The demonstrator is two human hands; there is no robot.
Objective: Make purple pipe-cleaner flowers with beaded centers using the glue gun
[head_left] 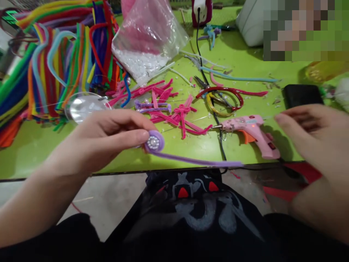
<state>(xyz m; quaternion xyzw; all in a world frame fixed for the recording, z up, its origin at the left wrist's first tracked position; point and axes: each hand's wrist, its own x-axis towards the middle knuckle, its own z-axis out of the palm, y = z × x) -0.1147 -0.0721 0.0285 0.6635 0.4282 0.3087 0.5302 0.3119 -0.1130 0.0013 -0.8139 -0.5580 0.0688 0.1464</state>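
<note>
Head view: pinches purple coil (161, 137) with beaded centre between thumb and fingers of left hand (95, 140), above near edge of table (253, 58). Extends from coil toward right hand (319, 134) as straight tail. Holds right fingertips together just behind pink glue gun (257, 133); cannot tell if grasping. Includes pink stems (182, 115) beyond left hand.

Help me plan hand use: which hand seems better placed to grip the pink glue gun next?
Probably the right hand: it is just beyond the rear of the glue gun, near the handle. The left hand is farther off and already pinches the beaded purple coil.
</note>
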